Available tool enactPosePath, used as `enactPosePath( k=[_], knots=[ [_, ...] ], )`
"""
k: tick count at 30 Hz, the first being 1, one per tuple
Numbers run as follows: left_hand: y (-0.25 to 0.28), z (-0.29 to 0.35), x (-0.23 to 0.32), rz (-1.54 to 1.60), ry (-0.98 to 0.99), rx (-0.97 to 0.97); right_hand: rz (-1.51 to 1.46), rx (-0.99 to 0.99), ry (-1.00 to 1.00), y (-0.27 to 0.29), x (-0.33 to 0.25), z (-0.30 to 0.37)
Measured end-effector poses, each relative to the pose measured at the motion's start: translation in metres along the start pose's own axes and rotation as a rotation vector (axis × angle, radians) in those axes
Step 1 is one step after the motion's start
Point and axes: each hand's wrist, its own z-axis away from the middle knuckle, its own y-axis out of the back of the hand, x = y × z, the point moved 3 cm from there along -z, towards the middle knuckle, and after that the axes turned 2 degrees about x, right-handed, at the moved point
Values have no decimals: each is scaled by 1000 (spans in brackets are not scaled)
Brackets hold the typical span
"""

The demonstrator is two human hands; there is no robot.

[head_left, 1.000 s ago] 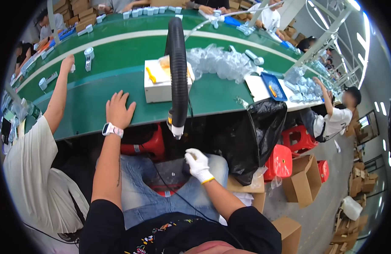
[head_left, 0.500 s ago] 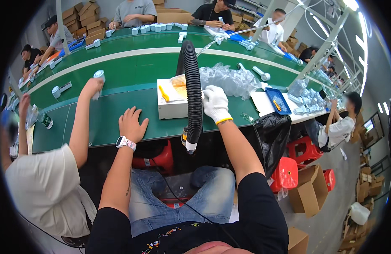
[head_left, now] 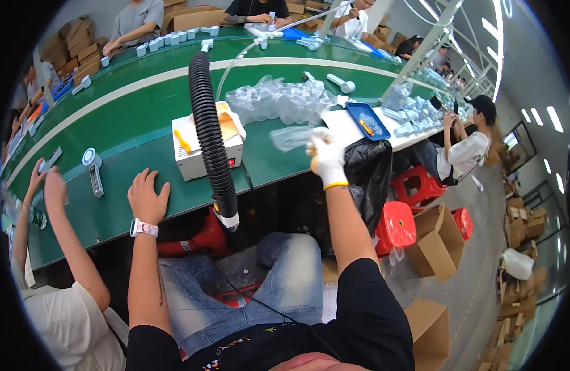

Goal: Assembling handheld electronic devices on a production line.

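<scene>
My left hand [head_left: 147, 196], bare with a watch at the wrist, lies spread on the green worktable [head_left: 266, 167] near its front edge. A light-blue and grey handheld device [head_left: 92, 158] is on the table beyond it to the left. My right hand [head_left: 328, 159] wears a white glove and is closed on a clear plastic bag [head_left: 289, 138], slightly blurred. It hovers by the black bin bag [head_left: 367, 166]. Left of it is a heap of clear plastic bags [head_left: 275, 102].
A white box unit [head_left: 197, 166] with a yellow-handled tool [head_left: 182, 141] stands behind the black corrugated hose [head_left: 204, 111]. A blue tray [head_left: 365, 117] is at the right. At the left, a co-worker's hands [head_left: 53, 185] hold a light-blue device. Red stools [head_left: 396, 229] stand below.
The view has swung right. My right hand has moved from beside the white box to near the black bin bag, now with a clear bag in it. My left hand stays flat.
</scene>
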Motion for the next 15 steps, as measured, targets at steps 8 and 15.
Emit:
enactPosePath(
  k=[8,15],
  knots=[
    [4,-5,-4,-34,13,-29,648,812,468,164,25,4],
    [-15,-11,26,28,-28,-50,853,-237,-747,379,212,71]
  ],
)
